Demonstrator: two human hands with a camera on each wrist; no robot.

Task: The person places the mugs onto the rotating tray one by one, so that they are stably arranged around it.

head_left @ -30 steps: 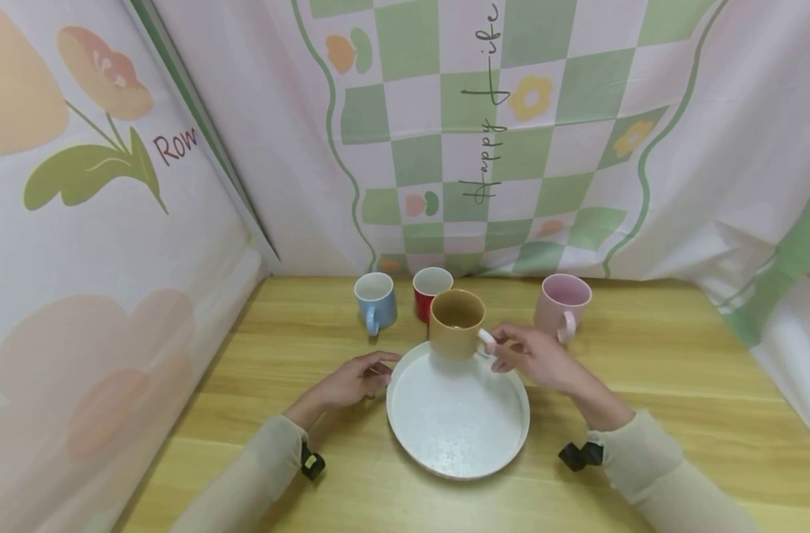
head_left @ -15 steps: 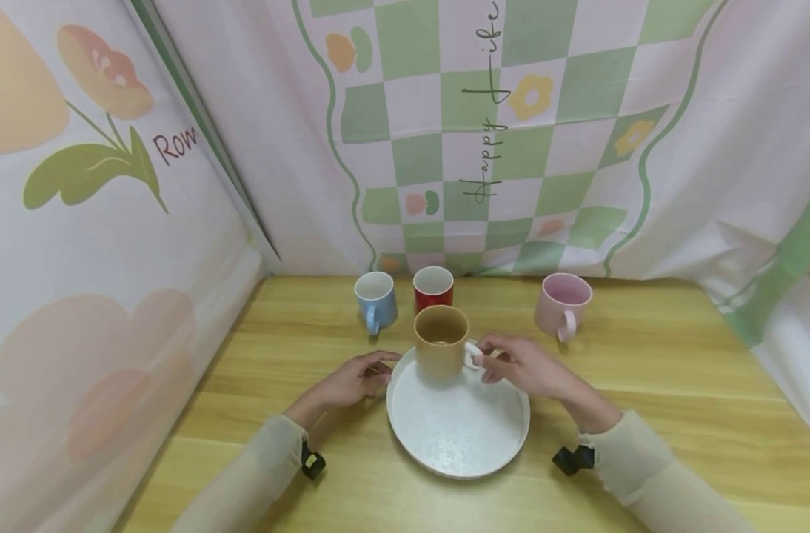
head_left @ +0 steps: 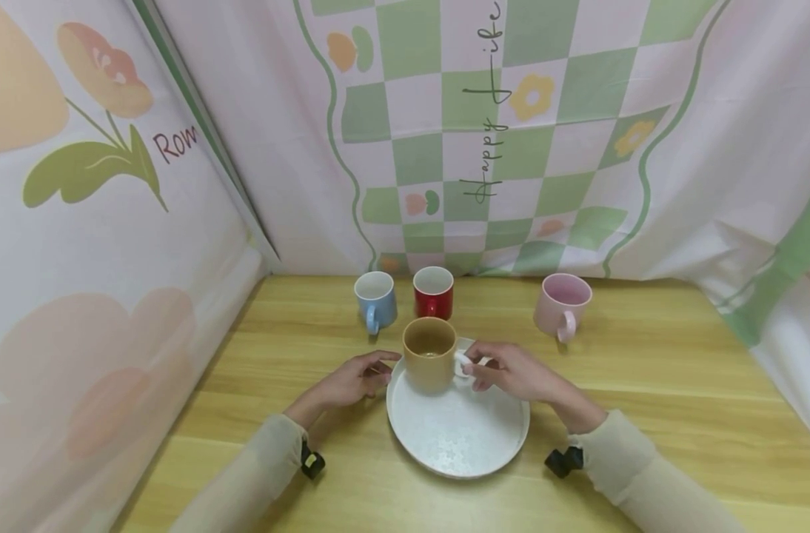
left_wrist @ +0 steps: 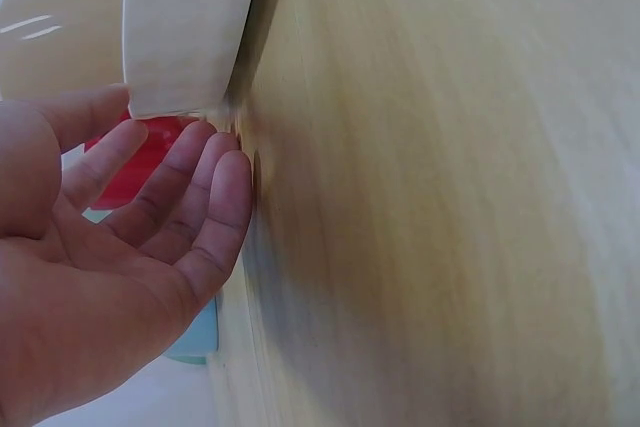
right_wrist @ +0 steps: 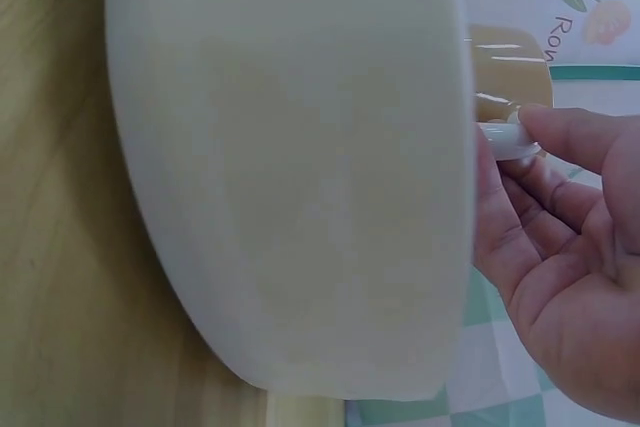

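My right hand (head_left: 511, 370) pinches the white handle (right_wrist: 510, 141) of a tan-yellow mug (head_left: 429, 363) between thumb and fingers. The mug is upright over the back left part of a round white tray (head_left: 458, 444); whether its base touches the tray is hard to tell. At the tray's left rim is my left hand (head_left: 355, 379), its fingers loosely bent. In the left wrist view, the thumb and fingertips of that hand (left_wrist: 130, 237) lie at the tray's wall (left_wrist: 190, 27) and hold nothing.
Behind the tray stand a light blue mug (head_left: 376, 302) and a red mug (head_left: 434, 296). A pink mug (head_left: 558, 307) stands further right. All are upright on the wooden table (head_left: 645, 355). A patterned curtain (head_left: 418, 163) hangs along the table's back edge.
My right hand has brought the tan-yellow mug left and towards me over the tray, so the red mug's handle now shows. The left hand and the tray have stayed put.
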